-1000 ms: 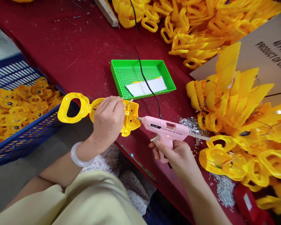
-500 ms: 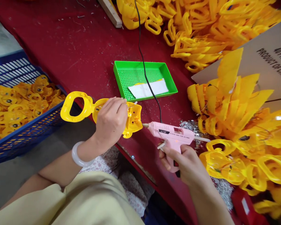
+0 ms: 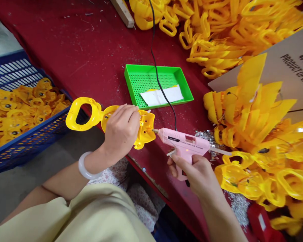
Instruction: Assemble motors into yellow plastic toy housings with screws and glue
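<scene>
My left hand point(image 3: 122, 134) is closed over the middle of a yellow plastic toy shell point(image 3: 83, 114), which has a ring-shaped handle at its left end. The shell's hollow inside faces up at the right end, and my fingers hide its centre. A pink glue gun point(image 3: 184, 139) is gripped in my right hand point(image 3: 192, 168), fingers round its handle. Its nozzle points left and reaches over the right edge of the shell; whether it touches the plastic I cannot tell. A glue stick point(image 3: 221, 151) pokes out of the gun's back.
A green perforated tray point(image 3: 131, 84) holding white card lies behind the shell. A black cord point(image 3: 158, 72) crosses it. Yellow shells point(image 3: 272, 144) pile up at right, by a cardboard box point(image 3: 275, 67) and small silvery pieces point(image 3: 238, 205). A blue crate point(image 3: 40, 134) of yellow parts stands left.
The glue gun has moved slightly left and up, bringing its nozzle from beside the shell's right edge to over it. My left hand keeps its hold. The whole view has shifted a little.
</scene>
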`<state>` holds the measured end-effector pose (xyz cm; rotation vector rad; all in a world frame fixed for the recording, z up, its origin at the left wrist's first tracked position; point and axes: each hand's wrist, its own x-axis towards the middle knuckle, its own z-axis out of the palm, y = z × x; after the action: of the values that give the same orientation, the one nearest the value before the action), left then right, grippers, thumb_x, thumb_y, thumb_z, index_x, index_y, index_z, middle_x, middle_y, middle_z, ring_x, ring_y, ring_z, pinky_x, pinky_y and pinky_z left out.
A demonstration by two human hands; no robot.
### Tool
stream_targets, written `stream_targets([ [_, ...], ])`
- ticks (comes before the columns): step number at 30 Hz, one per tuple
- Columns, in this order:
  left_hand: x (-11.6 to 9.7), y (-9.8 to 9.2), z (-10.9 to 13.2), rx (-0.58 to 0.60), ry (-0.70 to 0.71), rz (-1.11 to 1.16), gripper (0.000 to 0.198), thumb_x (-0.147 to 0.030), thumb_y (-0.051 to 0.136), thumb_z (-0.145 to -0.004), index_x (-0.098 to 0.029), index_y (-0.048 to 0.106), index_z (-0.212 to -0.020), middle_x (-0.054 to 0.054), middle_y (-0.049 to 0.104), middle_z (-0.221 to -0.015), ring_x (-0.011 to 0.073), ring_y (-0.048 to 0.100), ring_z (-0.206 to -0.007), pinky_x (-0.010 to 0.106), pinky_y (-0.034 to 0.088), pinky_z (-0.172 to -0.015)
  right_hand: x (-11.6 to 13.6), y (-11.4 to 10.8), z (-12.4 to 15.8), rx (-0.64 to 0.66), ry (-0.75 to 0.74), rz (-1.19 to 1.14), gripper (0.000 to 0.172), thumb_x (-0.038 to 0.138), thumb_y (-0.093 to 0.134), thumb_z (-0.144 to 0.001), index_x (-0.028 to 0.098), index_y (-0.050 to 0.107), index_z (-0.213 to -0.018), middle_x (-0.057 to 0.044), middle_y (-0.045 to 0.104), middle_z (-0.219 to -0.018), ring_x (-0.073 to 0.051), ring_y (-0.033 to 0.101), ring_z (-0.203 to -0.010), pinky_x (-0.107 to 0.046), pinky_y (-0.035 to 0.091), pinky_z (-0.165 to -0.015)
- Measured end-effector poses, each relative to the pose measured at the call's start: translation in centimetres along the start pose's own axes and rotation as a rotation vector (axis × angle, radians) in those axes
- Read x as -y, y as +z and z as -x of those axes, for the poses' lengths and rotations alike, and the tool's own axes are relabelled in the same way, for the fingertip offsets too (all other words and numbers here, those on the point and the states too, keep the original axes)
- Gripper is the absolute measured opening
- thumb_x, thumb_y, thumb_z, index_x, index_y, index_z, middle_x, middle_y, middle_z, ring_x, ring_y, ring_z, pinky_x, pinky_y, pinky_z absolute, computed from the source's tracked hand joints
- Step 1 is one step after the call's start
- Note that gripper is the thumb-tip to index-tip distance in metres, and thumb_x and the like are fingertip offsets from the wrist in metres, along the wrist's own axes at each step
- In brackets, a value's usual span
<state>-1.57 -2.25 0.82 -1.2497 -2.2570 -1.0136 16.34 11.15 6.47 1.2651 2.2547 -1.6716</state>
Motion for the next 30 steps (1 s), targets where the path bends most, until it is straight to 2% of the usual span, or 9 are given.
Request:
stream_targets([
  [5,0.0,0.1,0.0,-0.013,-0.007,0.002,0.021,-0.009,0.045,-0.094,-0.010,0.066,-0.090,0.012,0.070,-0.102,0.0234,0.066,-0.101,0.041,0.054,-0.100,0.0,0.7,0.7,-0.052,-0.024,0.023,0.034,0.050,0.067,-0.077,0.017,0.067,-0.069,-0.002,0.059,-0.048,-0.011,0.048,-0.042,-0.024,0.035,-0.042],
  [11,0.0,0.1,0.0,-0.010,0.008,-0.001,0.019,-0.007,0.047,-0.093,-0.009,0.066,-0.092,0.012,0.070,-0.102,0.0230,0.066,-0.102,0.040,0.053,-0.101,-0.8,0.9,2.9,0.057,0.087,-0.101,0.037,0.050,0.065,-0.081,0.017,0.063,-0.064,-0.001,0.054,-0.043,-0.010,0.043,-0.039,-0.024,0.031,-0.042],
  [15,0.1,0.1,-0.1,-0.025,0.022,-0.007,0.018,-0.007,0.049,-0.092,-0.008,0.066,-0.091,0.013,0.070,-0.101,0.0233,0.067,-0.102,0.040,0.053,-0.101,-2.0,0.4,2.5,0.006,0.047,-0.169,0.036,0.049,0.068,-0.081,0.017,0.064,-0.066,-0.001,0.056,-0.045,-0.010,0.047,-0.041,-0.023,0.033,-0.043],
  [18,0.2,0.2,0.0,-0.035,0.026,-0.001,0.016,-0.008,0.050,-0.092,-0.008,0.066,-0.089,0.012,0.071,-0.102,0.0234,0.067,-0.101,0.040,0.054,-0.102,-2.7,0.3,1.1,-0.066,0.009,-0.254,0.034,0.048,0.071,-0.079,0.016,0.066,-0.070,-0.001,0.058,-0.049,-0.010,0.051,-0.044,-0.021,0.036,-0.043],
  [21,0.2,0.1,0.1,-0.058,0.037,0.014,0.015,-0.008,0.051,-0.091,-0.008,0.066,-0.089,0.012,0.071,-0.103,0.0234,0.068,-0.102,0.041,0.054,-0.103,-2.1,0.3,-1.0,-0.116,-0.037,-0.361,0.032,0.048,0.075,-0.075,0.017,0.066,-0.077,0.000,0.063,-0.059,-0.010,0.055,-0.047,-0.021,0.041,-0.044],
  [26,-0.9,-0.1,1.2,-0.038,0.070,0.063,0.013,-0.006,0.053,-0.090,-0.008,0.065,-0.091,0.013,0.070,-0.107,0.0249,0.067,-0.108,0.044,0.052,-0.106,0.0,0.4,-6.4,-0.180,-0.188,-0.393,0.036,0.045,0.081,-0.068,0.017,0.066,-0.083,0.001,0.065,-0.064,-0.010,0.058,-0.049,-0.021,0.047,-0.045],
  [30,-2.4,-0.1,2.4,-0.021,0.113,0.097,0.014,-0.003,0.053,-0.089,-0.007,0.065,-0.094,0.015,0.069,-0.111,0.0267,0.065,-0.112,0.046,0.051,-0.108,0.7,0.8,-10.5,-0.197,-0.283,-0.392,0.044,0.052,0.081,-0.062,0.016,0.065,-0.082,-0.001,0.067,-0.067,-0.012,0.060,-0.053,-0.024,0.052,-0.050],
])
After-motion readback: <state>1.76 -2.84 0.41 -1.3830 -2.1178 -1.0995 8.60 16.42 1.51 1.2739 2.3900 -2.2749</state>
